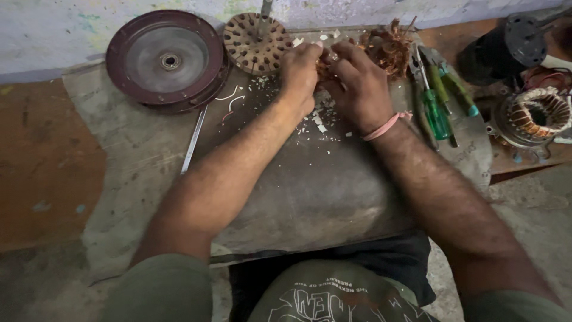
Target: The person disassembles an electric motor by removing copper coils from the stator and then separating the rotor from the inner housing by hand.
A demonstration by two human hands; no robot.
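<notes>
You've got a small clump of copper wire (325,67) pinched between both hands, orange-brown, tangled, mostly hidden by your fingers. It sits at the far edge of the grey stone slab (310,191), just right of the round slotted rotor core (256,43) and touching a bigger heap of pulled copper winding (388,49) on its right. Your left hand (300,74) is curled, fingers clenched onto the clump from the left side. Your right hand (357,83) closes over it from the right and above, fingertips pressing in; a pink band rings that wrist. The exact grip under the fingers can't be told.

White insulation scraps (319,122) are scattered on the slab just below your hands. A dark red round motor cover (168,58) lies far left, a thin metal rod (193,140) below it. Green-handled screwdrivers (438,110) lie just right of your right hand. A wound stator (536,114) sits far right. No packages, labels or signs can be made out.
</notes>
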